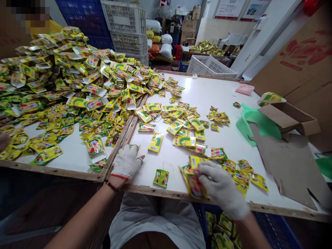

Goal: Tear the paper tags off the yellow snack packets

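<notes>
My left hand (127, 162), in a white knit glove with bare fingertips, lies on the white table by the wooden divider. Its fingers are apart, and a small green packet partly shows at the fingertips. My right hand (220, 183), gloved too, is closed on a yellow-and-red packet (195, 185), blurred by motion, at the front edge. Between my hands a green sachet (161, 178) lies flat. Ahead are several small yellow boxes (156, 142), some overlapping. Loose yellow sachets (241, 178) lie beyond my right hand's knuckles.
A big heap of yellow boxes (88, 86) and sachets covers the left table, past the wooden divider (124, 135). To the right are flattened cardboard (282, 166), an open carton (293, 117) and green sheeting (254, 124). Below the edge stands a blue crate (275, 228). Another person is at far left.
</notes>
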The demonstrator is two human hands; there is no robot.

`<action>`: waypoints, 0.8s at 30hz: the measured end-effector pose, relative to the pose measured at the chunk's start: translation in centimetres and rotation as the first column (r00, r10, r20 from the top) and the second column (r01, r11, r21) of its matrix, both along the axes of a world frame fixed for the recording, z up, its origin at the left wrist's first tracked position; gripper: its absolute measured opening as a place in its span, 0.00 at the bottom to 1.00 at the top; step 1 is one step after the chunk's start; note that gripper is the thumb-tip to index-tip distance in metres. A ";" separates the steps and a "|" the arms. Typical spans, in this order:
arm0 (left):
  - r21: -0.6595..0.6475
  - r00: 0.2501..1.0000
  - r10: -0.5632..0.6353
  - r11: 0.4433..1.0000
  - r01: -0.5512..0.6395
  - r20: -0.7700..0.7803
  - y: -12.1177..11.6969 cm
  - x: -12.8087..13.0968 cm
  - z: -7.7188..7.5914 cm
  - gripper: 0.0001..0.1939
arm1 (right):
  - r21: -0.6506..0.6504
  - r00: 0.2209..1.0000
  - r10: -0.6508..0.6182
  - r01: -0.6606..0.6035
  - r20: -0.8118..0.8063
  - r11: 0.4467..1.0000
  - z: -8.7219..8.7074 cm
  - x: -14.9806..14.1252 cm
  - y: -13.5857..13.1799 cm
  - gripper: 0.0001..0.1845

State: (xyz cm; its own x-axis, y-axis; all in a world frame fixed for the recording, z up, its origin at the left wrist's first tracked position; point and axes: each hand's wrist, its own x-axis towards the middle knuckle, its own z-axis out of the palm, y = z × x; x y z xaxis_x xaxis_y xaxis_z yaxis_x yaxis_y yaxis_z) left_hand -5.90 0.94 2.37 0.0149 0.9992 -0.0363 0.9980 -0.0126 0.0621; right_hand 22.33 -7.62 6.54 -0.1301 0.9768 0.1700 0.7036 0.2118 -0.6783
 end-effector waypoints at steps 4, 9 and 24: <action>-0.084 0.990 0.024 0.996 -0.036 -0.141 1.2 -0.7 0.0 0.20 | 0.064 0.989 -0.109 0.103 0.097 0.993 4.4 3.1 -1.6 0.16; -0.157 0.999 -0.036 0.987 0.030 -0.036 0.8 -0.5 0.0 0.15 | -0.153 0.998 -0.041 0.033 -0.053 0.988 -0.5 -2.7 0.1 0.13; 0.114 0.609 -0.094 0.993 0.006 0.787 -4.6 1.3 -4.1 0.31 | -0.319 0.820 -0.192 0.013 -0.538 0.948 -8.5 -12.5 4.4 0.21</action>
